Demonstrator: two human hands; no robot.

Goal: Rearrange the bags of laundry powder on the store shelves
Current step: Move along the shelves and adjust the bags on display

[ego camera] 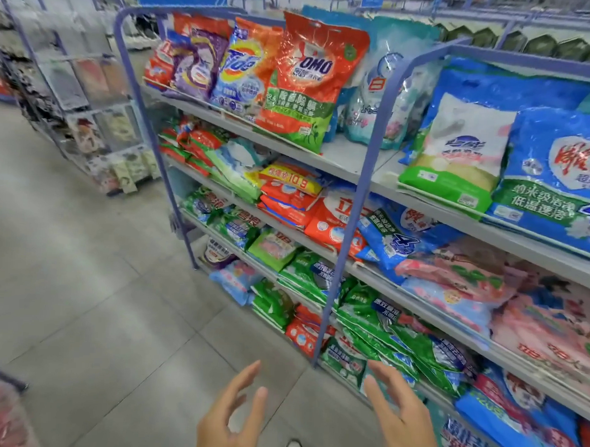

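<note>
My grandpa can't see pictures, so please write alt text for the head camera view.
Two open, empty hands, the left hand and the right hand, reach toward store shelves crammed with bright bags of laundry powder. An orange OMO bag stands on the top shelf beside a Tide bag; lower shelves hold stacks of green, red and blue bags.

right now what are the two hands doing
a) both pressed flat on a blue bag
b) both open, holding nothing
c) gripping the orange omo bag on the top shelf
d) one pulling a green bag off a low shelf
B: the left hand and the right hand are held out with fingers straight and spread, and neither is curled round a bag.
</note>
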